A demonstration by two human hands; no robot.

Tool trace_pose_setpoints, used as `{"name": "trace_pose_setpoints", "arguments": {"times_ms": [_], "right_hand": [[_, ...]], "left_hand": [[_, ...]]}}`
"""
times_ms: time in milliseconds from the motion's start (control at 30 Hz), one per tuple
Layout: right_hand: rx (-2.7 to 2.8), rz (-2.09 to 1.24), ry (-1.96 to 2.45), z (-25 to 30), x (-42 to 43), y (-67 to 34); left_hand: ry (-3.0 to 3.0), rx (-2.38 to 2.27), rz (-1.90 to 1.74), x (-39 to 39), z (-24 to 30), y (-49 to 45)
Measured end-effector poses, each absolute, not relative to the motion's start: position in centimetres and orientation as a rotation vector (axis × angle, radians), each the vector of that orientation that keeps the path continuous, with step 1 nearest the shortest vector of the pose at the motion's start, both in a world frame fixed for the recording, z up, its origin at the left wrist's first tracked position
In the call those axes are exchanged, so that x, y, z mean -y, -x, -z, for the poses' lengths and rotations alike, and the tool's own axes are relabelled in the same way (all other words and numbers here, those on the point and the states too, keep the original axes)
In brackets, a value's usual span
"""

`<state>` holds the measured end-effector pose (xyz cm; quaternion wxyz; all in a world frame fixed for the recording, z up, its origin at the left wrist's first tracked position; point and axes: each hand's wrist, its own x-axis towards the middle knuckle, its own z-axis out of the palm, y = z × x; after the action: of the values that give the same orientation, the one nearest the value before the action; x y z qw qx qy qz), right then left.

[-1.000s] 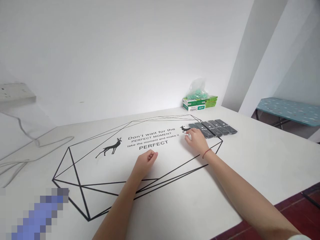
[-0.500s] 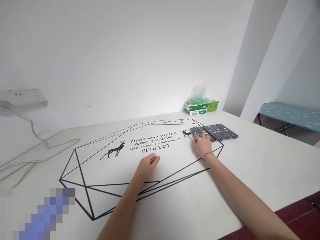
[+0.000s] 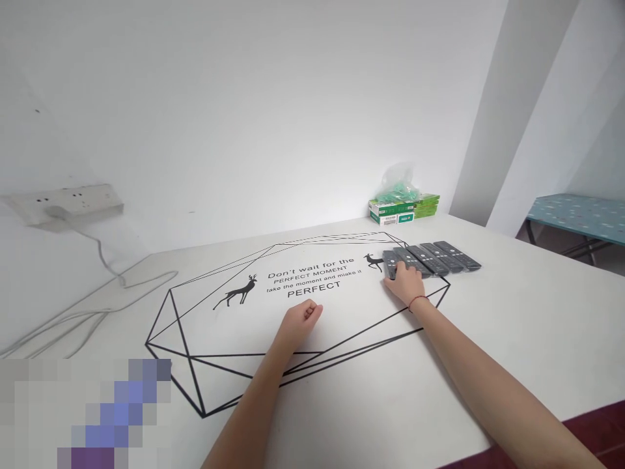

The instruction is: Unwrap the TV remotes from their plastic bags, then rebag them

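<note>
Several dark remote controls point(image 3: 428, 259), in clear wrapping, lie side by side in a row at the right of the white table. My right hand point(image 3: 406, 284) is at the row's left end, its fingers bent over the near ends of the leftmost remote controls and its thumb at their left side. The fingers partly cover these ends. A thin red cord circles the right wrist. Loosely curled into a fist, my left hand point(image 3: 301, 320) rests on the printed tabletop below the word PERFECT, apart from the remote controls, with nothing visible in it.
Green-and-white boxes point(image 3: 390, 213) topped by a clear plastic bag point(image 3: 399, 184) stand against the wall. A power strip point(image 3: 73, 203) with a plugged-in cable point(image 3: 110, 266) is at the left. A blue patterned board point(image 3: 581, 216) stands at the far right. The lower left corner is pixelated.
The whole view has shifted, so the table's things appear further right. Both hands keep nearly the same places on the table, the right one still at the remote controls.
</note>
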<state>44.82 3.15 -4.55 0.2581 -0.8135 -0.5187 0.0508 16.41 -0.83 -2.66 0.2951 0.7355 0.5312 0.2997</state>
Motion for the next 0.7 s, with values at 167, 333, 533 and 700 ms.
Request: {"name": "trace_pose_setpoints", "arguments": {"times_ms": [167,333,533,700], "right_hand": [[1.279,-0.315,2.013,3.7,-2.7,-44.3],[1.194,-0.589,1.709,2.6,-1.9,-42.4],[1.264,-0.868,1.324,2.7,0.1,-37.3],[1.619,-0.646,1.11,3.2,2.7,-34.2]], "left_hand": [[-1.964,-1.417,-0.767,0.8,2.7,-16.5],[-1.961,-1.407,-0.787,0.9,2.8,-16.5],[-1.844,-1.311,-0.867,1.3,3.3,-17.3],[-1.414,-1.058,-1.032,1.7,3.8,-18.9]]}}
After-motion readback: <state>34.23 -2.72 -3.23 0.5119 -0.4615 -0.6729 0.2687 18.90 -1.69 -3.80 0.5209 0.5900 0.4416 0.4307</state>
